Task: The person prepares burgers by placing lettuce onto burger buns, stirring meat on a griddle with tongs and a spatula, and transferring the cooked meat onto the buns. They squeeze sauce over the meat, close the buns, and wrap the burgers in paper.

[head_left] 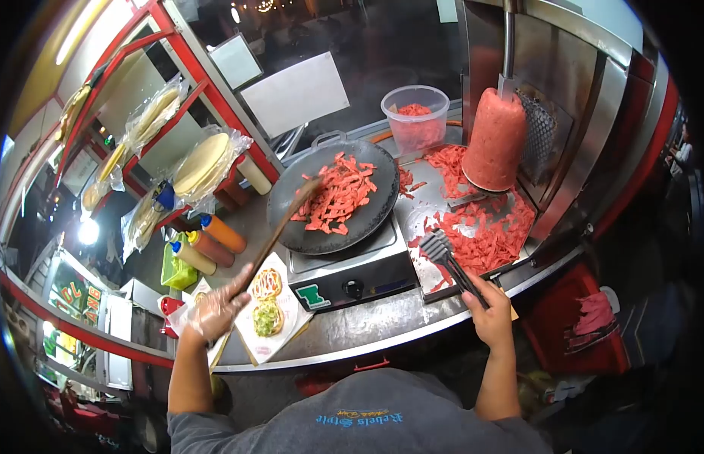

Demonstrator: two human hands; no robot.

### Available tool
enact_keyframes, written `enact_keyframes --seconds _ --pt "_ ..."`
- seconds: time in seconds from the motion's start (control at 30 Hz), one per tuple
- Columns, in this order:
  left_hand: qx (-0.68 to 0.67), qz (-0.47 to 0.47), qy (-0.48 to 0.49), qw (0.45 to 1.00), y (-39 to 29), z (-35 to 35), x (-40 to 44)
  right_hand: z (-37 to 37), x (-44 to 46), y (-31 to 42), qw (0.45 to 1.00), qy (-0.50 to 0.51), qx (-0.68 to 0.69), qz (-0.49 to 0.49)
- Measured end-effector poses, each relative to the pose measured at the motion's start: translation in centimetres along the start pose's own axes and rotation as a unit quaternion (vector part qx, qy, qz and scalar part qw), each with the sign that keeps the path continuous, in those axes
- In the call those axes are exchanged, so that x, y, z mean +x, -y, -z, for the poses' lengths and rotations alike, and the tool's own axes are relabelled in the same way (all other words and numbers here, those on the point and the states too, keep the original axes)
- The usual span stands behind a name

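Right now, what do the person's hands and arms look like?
The left hand wears a thin, see-through, crinkly glove. The right hand has no glove. Both arms come out of short, dark grey sleeves.

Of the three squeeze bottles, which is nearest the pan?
The bright orange squeeze bottle; the duller reddish bottle stands farther from the pan, and the cream bottle farthest.

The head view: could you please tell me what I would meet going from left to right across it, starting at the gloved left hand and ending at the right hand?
Gloved left hand → dark round pan → clear plastic bucket → right hand.
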State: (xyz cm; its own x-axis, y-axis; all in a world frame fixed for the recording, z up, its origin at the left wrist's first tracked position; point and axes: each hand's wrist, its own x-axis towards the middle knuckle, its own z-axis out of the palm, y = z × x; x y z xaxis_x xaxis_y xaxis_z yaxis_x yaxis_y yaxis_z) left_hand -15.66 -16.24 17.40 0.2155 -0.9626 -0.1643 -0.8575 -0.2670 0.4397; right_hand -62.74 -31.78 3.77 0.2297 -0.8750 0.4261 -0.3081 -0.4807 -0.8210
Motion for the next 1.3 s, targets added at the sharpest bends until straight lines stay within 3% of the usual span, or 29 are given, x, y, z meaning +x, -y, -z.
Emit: enact_keyframes --seconds 0.13,0.27,0.33,0.43,0.47,0.63,0.67,0.73,0.77,0.87,1.0,1.13,1.17,1.2,1.3 --pt "0.077 0.077 0.063 0.992 -0.9 -2.3 -1.2 -0.5 -0.9 -1.9 0.996 -0.023 0.059 -0.059" --pt "-0.010 0.031 0.018 0.999 1.9 -2.0 -1.8 -1.8 0.2 -0.4 0.975 -0.040 0.168 -0.136" --pt "-0.051 -0.038 -0.003 0.998 2.1 -2.0 -3.1 -2.5 1.1 0.3 0.979 -0.042 0.158 -0.118" --pt "0.013 -0.007 0.081 0.997 0.9 -1.8 -4.4 -3.7 1.6 1.4 0.977 -0.038 0.168 -0.124" --pt "0.043 0.042 0.102 0.993 0.4 -2.0 -4.3 -4.1 2.0 1.9 0.977 -0.034 0.169 -0.127" --pt "0.000 0.044 0.127 0.991 2.6 -1.8 -3.7 -5.4 4.0 3.3 0.977 -0.062 0.184 -0.093" --pt "-0.038 -0.038 0.082 0.995 4.6 -2.0 -3.8 -5.5 4.2 3.5 0.978 -0.068 0.177 -0.088" --pt "-0.058 -0.084 0.026 0.994 5.5 -1.2 -3.8 -5.8 4.6 4.4 0.979 -0.090 0.164 -0.077" --pt "-0.029 -0.026 0.020 0.999 5.3 -1.0 -4.0 -6.2 4.6 4.2 0.978 -0.089 0.171 -0.075" --pt "-0.002 0.010 0.023 1.000 5.2 -1.0 -3.9 -7.7 3.9 4.2 0.979 -0.064 0.171 -0.092" --pt "0.093 0.108 0.123 0.982 2.0 0.9 -3.5 -8.6 2.7 4.3 0.986 -0.049 0.128 -0.099" --pt "0.093 0.006 0.046 0.995 6.0 0.2 -3.0 -7.6 1.9 4.1 0.980 -0.060 0.141 -0.124" --pt "0.026 -0.082 0.014 0.996 8.4 0.0 -2.6 -7.2 1.8 3.9 0.984 -0.070 0.110 -0.119" --pt "-0.022 0.067 0.098 0.993 4.9 2.4 -2.9 -6.7 1.8 3.7 0.984 -0.084 0.115 -0.109" --pt "-0.052 -0.032 0.033 0.998 2.6 1.7 -1.5 -5.7 1.2 3.4 0.977 -0.113 0.141 -0.110"
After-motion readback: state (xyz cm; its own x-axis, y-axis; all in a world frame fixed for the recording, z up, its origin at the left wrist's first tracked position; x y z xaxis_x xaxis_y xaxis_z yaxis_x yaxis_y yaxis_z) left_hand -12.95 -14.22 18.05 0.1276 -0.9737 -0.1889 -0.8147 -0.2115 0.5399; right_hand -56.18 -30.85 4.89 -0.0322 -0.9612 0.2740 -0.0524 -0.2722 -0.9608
